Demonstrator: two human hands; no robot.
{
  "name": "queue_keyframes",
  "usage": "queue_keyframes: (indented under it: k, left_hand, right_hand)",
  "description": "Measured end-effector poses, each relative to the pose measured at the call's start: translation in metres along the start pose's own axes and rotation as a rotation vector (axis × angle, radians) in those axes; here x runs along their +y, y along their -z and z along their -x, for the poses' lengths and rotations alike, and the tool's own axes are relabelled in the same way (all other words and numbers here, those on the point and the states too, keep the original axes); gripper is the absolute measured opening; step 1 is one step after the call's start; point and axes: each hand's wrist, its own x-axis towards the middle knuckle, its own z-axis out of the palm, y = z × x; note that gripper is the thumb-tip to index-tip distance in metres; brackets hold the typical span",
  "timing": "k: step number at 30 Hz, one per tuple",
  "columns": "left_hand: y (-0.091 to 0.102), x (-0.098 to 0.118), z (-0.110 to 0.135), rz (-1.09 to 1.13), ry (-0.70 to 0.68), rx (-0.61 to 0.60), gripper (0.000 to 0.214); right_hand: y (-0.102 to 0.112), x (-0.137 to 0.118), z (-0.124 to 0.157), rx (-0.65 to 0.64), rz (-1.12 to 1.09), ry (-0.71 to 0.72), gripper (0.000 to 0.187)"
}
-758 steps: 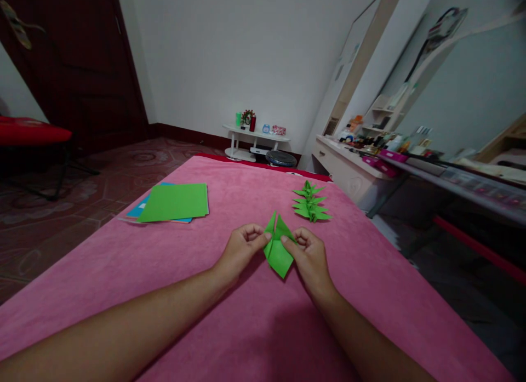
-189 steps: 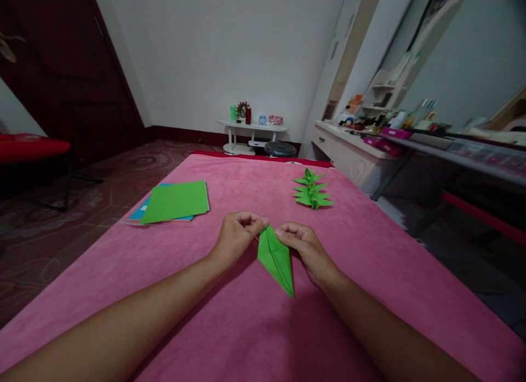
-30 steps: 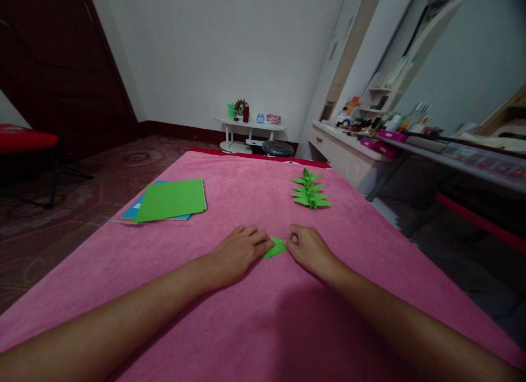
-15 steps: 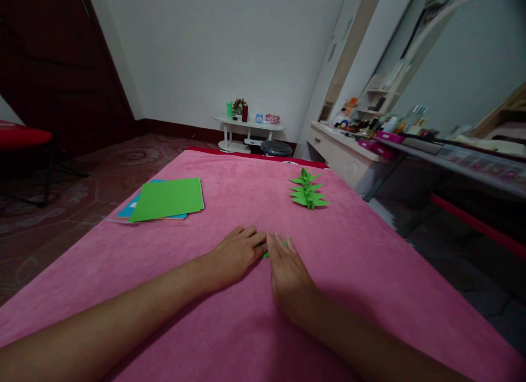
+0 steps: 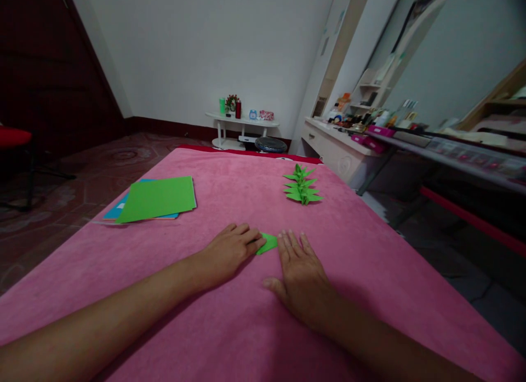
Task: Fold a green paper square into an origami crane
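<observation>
A small folded piece of green paper point(image 5: 268, 243) lies on the pink cloth between my hands. My left hand point(image 5: 230, 254) has bent fingers pressed down on the paper's left end and covers part of it. On the other side, my right hand point(image 5: 304, 275) lies flat with its thumb out to the side. Its fingertips touch the paper's right tip or rest right beside it. Farther off to the right stands a row of pointed green paper cranes point(image 5: 303, 186), set close together.
A stack of paper sheets, a green sheet point(image 5: 158, 200) on top and a blue sheet point(image 5: 115, 207) below, lies at the left edge of the pink cloth point(image 5: 230, 176). Beyond the cloth are a small white table point(image 5: 242, 120) and, to the right, a cluttered dresser point(image 5: 339, 146).
My right hand has slid right across the folded green paper and spread its thumb, uncovering more of the paper. My left hand stays on the paper. The view has shifted slightly.
</observation>
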Motion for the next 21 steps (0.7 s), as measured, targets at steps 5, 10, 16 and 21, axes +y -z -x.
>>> queue_keyframes:
  k: [5, 10, 16, 21]
  left_hand:
    - [-0.001, 0.000, 0.000, -0.004, 0.010, 0.002, 0.036]
    - [-0.001, 0.001, 0.001, -0.008, 0.012, 0.015, 0.033]
    - [-0.002, -0.001, 0.002, 0.003, 0.010, 0.008, 0.033]
    - [-0.002, -0.001, 0.002, 0.031, 0.023, 0.039, 0.036]
  right_hand:
    - [0.009, 0.018, 0.004, -0.042, 0.106, -0.039, 0.090]
    - [0.015, 0.000, -0.007, -0.010, 0.069, 0.049, 0.092]
    - [0.006, -0.010, 0.003, -0.048, -0.076, 0.114, 0.085]
    - [0.027, 0.020, -0.005, -0.075, -0.021, -0.018, 0.056]
